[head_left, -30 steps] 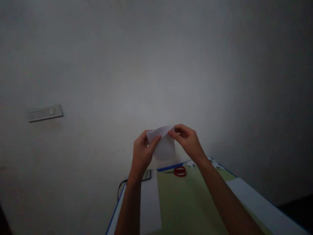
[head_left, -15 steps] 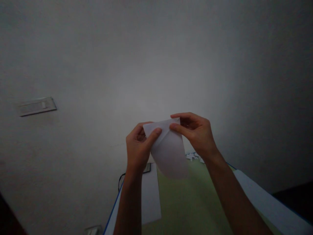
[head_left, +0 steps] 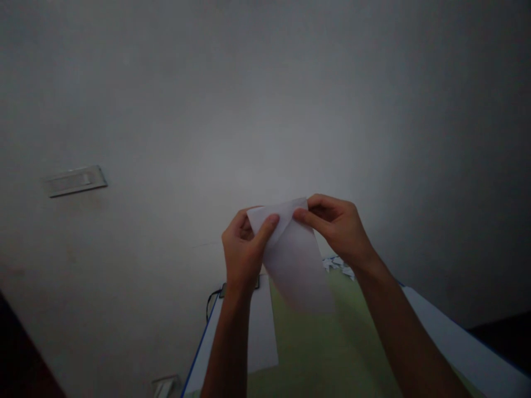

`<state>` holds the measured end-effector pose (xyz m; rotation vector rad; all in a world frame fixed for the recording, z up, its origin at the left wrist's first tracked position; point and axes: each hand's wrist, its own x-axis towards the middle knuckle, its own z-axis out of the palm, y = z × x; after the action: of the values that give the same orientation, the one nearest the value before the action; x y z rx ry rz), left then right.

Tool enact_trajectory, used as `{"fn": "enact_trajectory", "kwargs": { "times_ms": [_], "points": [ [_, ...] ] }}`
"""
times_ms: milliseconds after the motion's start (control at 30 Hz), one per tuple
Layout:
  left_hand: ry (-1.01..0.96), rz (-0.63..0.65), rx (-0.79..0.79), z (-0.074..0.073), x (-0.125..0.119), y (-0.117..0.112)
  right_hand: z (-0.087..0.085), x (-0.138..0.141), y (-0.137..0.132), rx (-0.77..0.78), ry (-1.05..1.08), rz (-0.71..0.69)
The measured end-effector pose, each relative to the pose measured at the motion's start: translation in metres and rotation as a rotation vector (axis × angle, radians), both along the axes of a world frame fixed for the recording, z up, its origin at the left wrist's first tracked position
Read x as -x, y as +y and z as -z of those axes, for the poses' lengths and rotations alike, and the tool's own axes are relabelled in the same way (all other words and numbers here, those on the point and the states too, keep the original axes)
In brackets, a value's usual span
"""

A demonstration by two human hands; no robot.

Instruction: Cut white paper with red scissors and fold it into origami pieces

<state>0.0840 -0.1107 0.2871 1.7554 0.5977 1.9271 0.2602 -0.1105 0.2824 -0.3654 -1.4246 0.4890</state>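
Head view: left hand [head_left: 244, 243] and right hand [head_left: 338, 225] pinch paper [head_left: 296, 268] along its twelve-o'clock edge; uneven pressure could crease it askew.

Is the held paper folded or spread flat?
Partly folded: the white paper has a slanting flap across its top; the rest hangs down.

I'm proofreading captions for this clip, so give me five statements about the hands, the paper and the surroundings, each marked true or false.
1. The left hand and the right hand grip the same white sheet. True.
2. The left hand holds scissors. False: it holds the white sheet.
3. Part of the white sheet is folded over on itself. True.
4. Pale paper scraps lie toward the far end of the table. True.
5. Nothing shows left of the hands. False: a rectangular plate is on the wall there.
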Motion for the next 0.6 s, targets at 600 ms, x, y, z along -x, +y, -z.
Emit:
{"fn": "enact_trajectory", "kwargs": {
  "times_ms": [600],
  "points": [
    [-0.013,0.010,-0.024,-0.001,-0.004,-0.006,0.002,-0.002,0.004,0.000,0.010,0.060]
  ]
}}
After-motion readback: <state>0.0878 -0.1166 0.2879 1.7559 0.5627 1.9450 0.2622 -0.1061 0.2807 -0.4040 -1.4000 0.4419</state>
